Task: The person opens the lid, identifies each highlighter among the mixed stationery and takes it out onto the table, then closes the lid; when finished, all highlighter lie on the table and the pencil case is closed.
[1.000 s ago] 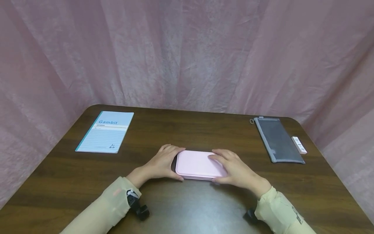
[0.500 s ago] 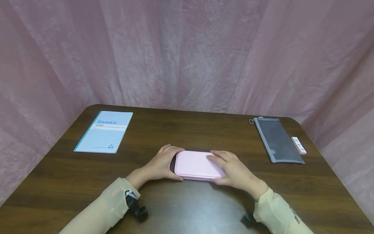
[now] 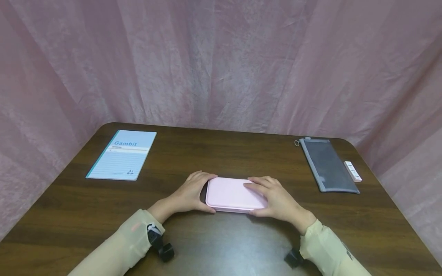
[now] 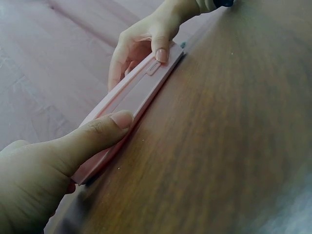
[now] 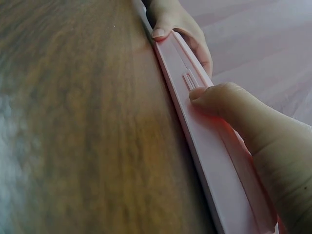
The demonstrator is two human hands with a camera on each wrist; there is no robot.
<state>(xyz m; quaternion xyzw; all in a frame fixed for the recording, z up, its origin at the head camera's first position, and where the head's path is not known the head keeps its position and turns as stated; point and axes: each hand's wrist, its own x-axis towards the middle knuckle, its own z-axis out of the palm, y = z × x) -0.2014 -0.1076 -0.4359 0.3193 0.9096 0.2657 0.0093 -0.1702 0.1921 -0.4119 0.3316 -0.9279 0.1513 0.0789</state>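
A flat pink pencil case (image 3: pixel 232 194) with rounded corners lies closed on the table in front of me. My left hand (image 3: pixel 190 196) grips its left end, thumb along the near side and fingers reaching to the far side. At the right end my right hand (image 3: pixel 277 201) holds it, fingers over the lid and far edge. In the right wrist view, that thumb presses the near side beside a small raised latch (image 5: pixel 189 79). The left wrist view shows both thumbs on the case's front wall (image 4: pixel 139 97). The far fingertips are mostly hidden.
On the brown wooden table (image 3: pixel 221 153), a light blue notebook (image 3: pixel 121 155) lies at the left. A grey zip pouch (image 3: pixel 328 165) lies at the right, with a small white block (image 3: pixel 353 171) beside it. Pink curtains (image 3: pixel 221 65) hang behind the table.
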